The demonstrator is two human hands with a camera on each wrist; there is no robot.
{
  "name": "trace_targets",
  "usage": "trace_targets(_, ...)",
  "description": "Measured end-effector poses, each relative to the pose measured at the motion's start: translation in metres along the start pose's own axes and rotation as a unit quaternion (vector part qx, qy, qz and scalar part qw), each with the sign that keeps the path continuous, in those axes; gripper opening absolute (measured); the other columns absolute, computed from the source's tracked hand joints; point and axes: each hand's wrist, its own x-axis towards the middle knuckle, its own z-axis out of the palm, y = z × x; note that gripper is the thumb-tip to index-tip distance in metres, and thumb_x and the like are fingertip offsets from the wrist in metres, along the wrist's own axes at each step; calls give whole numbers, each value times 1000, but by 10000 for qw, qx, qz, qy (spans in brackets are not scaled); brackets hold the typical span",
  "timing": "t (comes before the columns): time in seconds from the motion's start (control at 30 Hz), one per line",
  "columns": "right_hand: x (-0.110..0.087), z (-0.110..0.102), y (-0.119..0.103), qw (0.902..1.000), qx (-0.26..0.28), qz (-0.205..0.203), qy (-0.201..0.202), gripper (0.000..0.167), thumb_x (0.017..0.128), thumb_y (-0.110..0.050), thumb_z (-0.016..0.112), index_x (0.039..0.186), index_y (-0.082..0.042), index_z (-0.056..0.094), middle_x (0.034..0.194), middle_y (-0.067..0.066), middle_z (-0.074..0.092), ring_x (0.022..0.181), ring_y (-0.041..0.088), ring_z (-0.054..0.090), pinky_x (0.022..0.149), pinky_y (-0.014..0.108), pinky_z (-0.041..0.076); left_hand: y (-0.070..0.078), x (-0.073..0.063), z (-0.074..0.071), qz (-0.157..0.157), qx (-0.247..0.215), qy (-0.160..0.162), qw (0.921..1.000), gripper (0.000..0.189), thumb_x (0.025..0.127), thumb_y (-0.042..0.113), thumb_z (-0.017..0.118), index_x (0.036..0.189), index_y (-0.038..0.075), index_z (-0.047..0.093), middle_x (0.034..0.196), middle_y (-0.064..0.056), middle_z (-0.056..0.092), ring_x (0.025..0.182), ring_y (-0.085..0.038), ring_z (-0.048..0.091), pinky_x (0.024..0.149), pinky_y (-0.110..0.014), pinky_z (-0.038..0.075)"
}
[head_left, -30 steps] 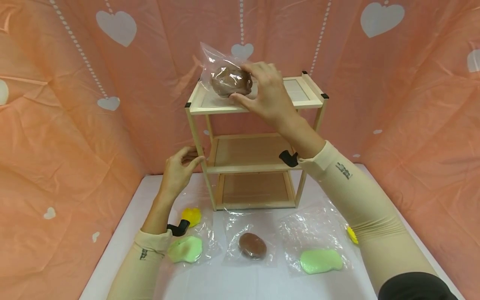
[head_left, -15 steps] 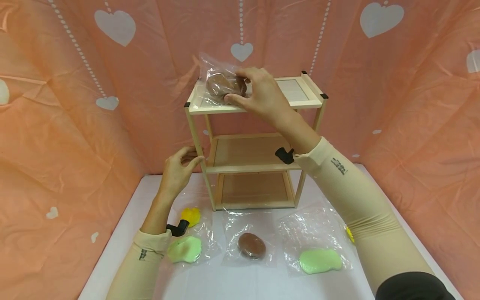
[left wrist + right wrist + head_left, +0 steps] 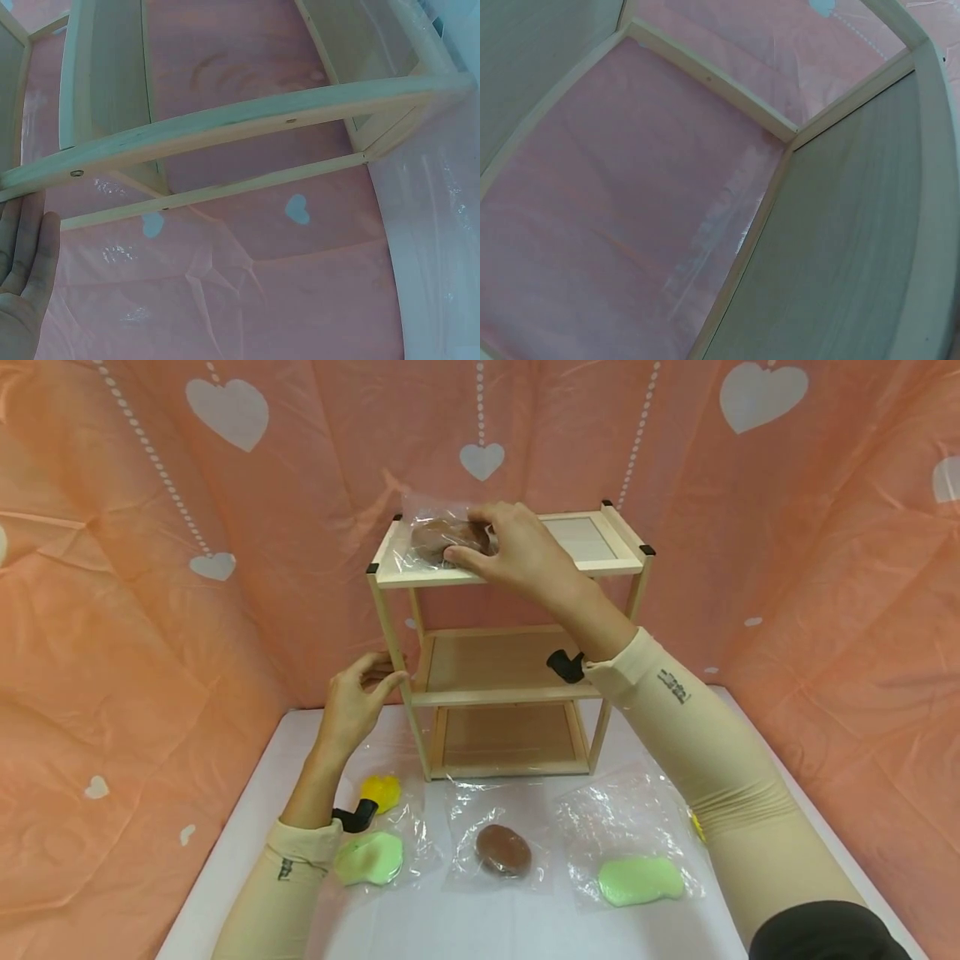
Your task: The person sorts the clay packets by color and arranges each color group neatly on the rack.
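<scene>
My right hand (image 3: pixel 528 556) grips a brown dough-like lump (image 3: pixel 437 539) in a clear plastic bag, thumb in front and fingers behind. The bagged lump is at the left part of the top tier of a small three-tier wooden shelf (image 3: pixel 510 697); whether it bears on the surface I cannot tell. My left hand (image 3: pixel 352 702) holds the shelf's front left post (image 3: pixel 387 631) between thumb and fingers. In the left wrist view some fingers (image 3: pixel 28 251) show beside that post. From the right wrist only shelf tiers and a side bar are seen, not the hand.
On the white table (image 3: pixel 480 935) before the shelf lie clear bags: a green piece (image 3: pixel 371 858) with a yellow one (image 3: pixel 381 793), a brown lump (image 3: pixel 503 850), and another green piece (image 3: pixel 641 881). Pink cloth (image 3: pixel 322 568) with hearts hangs around the back and sides.
My right hand has lowered the bagged brown lump and moved it slightly left, down to the shelf's top tier. The left hand has stayed at the post.
</scene>
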Motion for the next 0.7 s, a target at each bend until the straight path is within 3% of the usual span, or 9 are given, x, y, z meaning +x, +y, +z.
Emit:
trace_targets(0.1,0,0,0,9999,-87,15,-49,38,104,-39,73,96,-4,60,87,10,52,85,22,45,74,34,33,0,0,0,6,12,5,10000,34,100,20,78,126,-2,73,118,-17,77,109,-35,74,101,-53,59)
trace_targets(0.13,0,0,0,9999,-129,75,-75,39,105,-40,72,104,-2,65,94,12,59,91,23,51,79,33,39,0,0,0,6,16,5,10000,34,100,20,78,126,-2,73,118,-18,77,109,-36,74,101,-53,59)
trace_targets(0.23,-1,-1,0,9992,-212,307,-122,56,106,-46,68,135,1,65,128,18,67,122,27,58,105,34,46,-1,0,0,1,21,-4,10000,33,101,20,78,126,-1,74,118,-18,77,109,-36,73,101,-54,59)
trace_targets(0.33,-5,-1,0,9992,-156,355,83,67,106,-48,66,150,2,57,152,17,59,145,30,49,124,37,38,-1,0,0,-7,18,-18,10000,33,101,20,78,126,-1,74,118,-17,77,109,-35,74,101,-53,60)
trace_targets(0.53,-14,1,3,9953,175,-311,905,53,107,-38,68,142,2,64,141,17,65,134,31,55,117,34,42,0,0,0,-23,16,11,10000,32,100,20,78,124,0,74,117,-18,78,109,-35,74,101,-52,60)
trace_targets(0.7,-21,3,7,9819,499,-880,1603,46,105,-28,72,138,4,66,134,18,69,130,29,59,116,30,42,1,-1,0,-84,-8,3,10000,32,100,21,78,124,0,74,117,-16,78,108,-33,74,100,-51,60)
